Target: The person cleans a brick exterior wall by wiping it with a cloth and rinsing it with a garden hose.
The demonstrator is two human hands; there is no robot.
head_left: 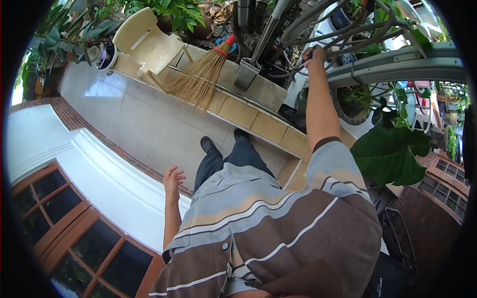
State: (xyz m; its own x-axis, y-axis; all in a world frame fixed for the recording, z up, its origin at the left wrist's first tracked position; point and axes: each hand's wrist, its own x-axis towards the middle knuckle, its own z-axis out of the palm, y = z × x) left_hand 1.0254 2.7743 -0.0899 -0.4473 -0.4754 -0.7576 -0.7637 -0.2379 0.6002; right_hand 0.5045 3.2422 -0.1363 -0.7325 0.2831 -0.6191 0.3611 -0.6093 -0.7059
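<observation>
My right hand (pixel 315 57) reaches out at the upper right, its fingers closed around something dark among grey hoses (pixel 325 37). What exactly it grips is too small and shadowed to make out. Low at my side hangs my left hand (pixel 173 180), fingers apart and holding nothing, with a white wall ledge beyond it. Left of my right hand, a straw broom (pixel 198 82) with a red binding leans bristles down on the tiled step. Between the broom and that hand stands a long-handled metal tool (pixel 247 73) with a flat, wide end.
A cream plastic chair (pixel 151 47) stands on the raised edge, beside potted plants. Yellowish tiles (pixel 238 111) line the step along the grey walkway (pixel 144 119). At right are a metal rail (pixel 397 64) and a large green leaf (pixel 392 154). Brown-framed windows (pixel 99 248) are at lower left.
</observation>
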